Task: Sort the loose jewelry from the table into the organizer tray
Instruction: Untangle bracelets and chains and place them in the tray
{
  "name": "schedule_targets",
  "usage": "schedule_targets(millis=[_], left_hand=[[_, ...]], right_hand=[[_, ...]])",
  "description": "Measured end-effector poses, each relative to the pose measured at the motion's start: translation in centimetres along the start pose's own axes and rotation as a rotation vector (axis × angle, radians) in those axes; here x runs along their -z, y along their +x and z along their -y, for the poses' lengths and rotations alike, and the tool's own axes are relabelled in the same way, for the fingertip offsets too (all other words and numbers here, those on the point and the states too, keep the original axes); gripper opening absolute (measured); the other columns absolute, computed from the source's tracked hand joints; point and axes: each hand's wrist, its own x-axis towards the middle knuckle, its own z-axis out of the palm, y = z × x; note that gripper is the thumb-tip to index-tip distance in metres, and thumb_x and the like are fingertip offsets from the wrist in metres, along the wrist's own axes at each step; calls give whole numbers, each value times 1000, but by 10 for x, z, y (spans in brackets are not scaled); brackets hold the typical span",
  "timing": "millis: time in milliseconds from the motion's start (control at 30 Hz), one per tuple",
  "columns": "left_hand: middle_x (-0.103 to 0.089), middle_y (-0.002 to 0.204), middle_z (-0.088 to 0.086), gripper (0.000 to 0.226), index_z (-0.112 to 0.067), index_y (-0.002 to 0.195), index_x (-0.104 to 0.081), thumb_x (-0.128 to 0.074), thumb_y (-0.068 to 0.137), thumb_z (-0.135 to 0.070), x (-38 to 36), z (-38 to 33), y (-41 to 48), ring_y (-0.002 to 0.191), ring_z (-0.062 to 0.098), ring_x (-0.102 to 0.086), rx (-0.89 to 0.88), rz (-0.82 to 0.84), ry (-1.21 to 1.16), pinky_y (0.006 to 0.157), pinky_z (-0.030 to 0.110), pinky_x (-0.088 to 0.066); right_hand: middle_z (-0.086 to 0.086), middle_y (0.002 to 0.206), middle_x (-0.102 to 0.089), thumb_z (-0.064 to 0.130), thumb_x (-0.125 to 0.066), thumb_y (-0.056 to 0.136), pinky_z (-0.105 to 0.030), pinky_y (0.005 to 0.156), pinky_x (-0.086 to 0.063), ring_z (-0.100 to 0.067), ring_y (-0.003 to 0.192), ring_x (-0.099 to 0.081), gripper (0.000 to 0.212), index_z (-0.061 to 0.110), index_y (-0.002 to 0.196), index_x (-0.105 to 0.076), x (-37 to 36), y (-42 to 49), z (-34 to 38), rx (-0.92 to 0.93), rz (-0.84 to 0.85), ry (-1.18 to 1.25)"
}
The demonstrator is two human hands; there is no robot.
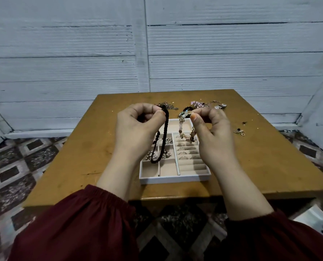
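A white organizer tray (173, 179) with beige compartments sits mid-table; rings fill its right slots and pearl pieces lie in a left compartment. My left hand (138, 127) pinches a black braided cord bracelet (164, 136) that hangs down over the tray's left side. My right hand (211, 127) pinches a pale beaded bracelet (183, 123) with charms, dangling over the ring rows. Both hands hover above the tray's far half. Loose jewelry lies behind them: a dark chain pile (169, 106), a pink beaded piece (198, 104) and a metal clasp (220, 106).
Small earrings (239, 131) and a tiny dark piece (244, 123) lie on the wooden table (85, 147) to the right. White plank walls stand behind the table. Patterned tile floor surrounds it. A white object with dark dots (319, 221) sits at lower right.
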Motion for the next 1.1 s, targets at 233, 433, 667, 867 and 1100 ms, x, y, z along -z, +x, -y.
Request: schedule_targets(millis=[233, 433, 667, 867, 1100], left_hand=[[-55, 65, 0, 22, -17, 64, -62, -67, 78, -1, 11, 17, -11, 56, 3, -45, 64, -45, 3, 54, 11, -39], [-54, 60, -7, 23, -20, 62, -61, -69, 77, -5, 19, 16, -11, 53, -2, -45, 42, -82, -10, 55, 9, -39], [-55, 60, -8, 23, -20, 64, -61, -68, 80, -5, 27, 19, -10, 51, -4, -45, 66, -76, 13, 53, 10, -39], [-55, 68, 1, 21, -17, 66, -61, -65, 82, -3, 26, 25, -13, 52, -3, -45, 118, -44, 63, 51, 8, -39], [-53, 53, -15, 5, -21, 62, -61, -62, 66, -20, 24, 16, -9, 50, -3, -43, 62, -48, -2, 52, 9, -38]], right_hand=[[14, 94, -53, 27, -59, 90, -39, 89, -49, -16, 93, -57, 14, 39, 82, -59, 1, -6, -2, -22, -5, 32], [16, 90, -52, 26, -58, 90, -33, 84, -47, -15, 92, -56, 10, 34, 85, -59, -5, -8, 1, -1, -3, 18], [14, 91, -53, 19, -60, 92, -17, 82, -40, -6, 92, -53, 21, 38, 83, -56, -7, -10, 5, 2, 20, 26], [14, 93, -53, 22, -60, 92, -24, 82, -43, -9, 94, -54, 18, 38, 84, -57, -8, -10, 6, -12, 25, 25], [6, 95, -56, 26, -60, 91, -30, 84, -46, -13, 95, -55, 15, 38, 83, -57, -11, -10, 4, -12, 30, 11]])
